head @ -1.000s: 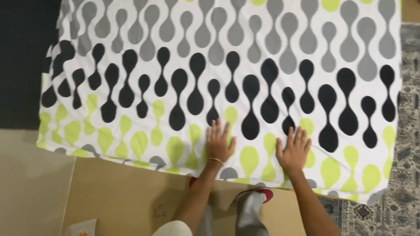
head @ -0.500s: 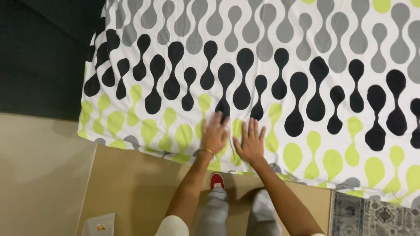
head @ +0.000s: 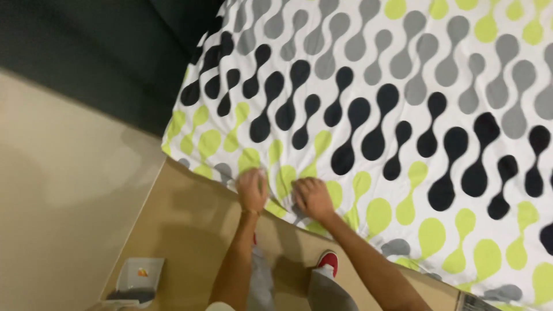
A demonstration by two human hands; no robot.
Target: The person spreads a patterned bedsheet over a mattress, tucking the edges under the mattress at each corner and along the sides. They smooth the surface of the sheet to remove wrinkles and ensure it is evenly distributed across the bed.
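Note:
A white bed sheet (head: 368, 98) printed with black, grey and lime-green blob shapes covers the bed and fills the upper right. My left hand (head: 252, 190) and my right hand (head: 312, 198) sit close together at the sheet's near edge, close to its left corner. Both have their fingers curled into the fabric, which puckers into folds between them. A thin bracelet shows on my left wrist. My legs and red shoes (head: 328, 262) stand on the floor just below the edge.
A tan wooden panel (head: 190, 230) runs along the bed's near side. Pale floor (head: 63, 190) lies to the left, with a dark wall or surface (head: 86, 63) beyond. A small white box (head: 137, 277) sits on the floor at lower left.
My hands have slid left along the sheet's edge and come together. From flat and spread they have curled into the fabric. The view has swung left and tilted.

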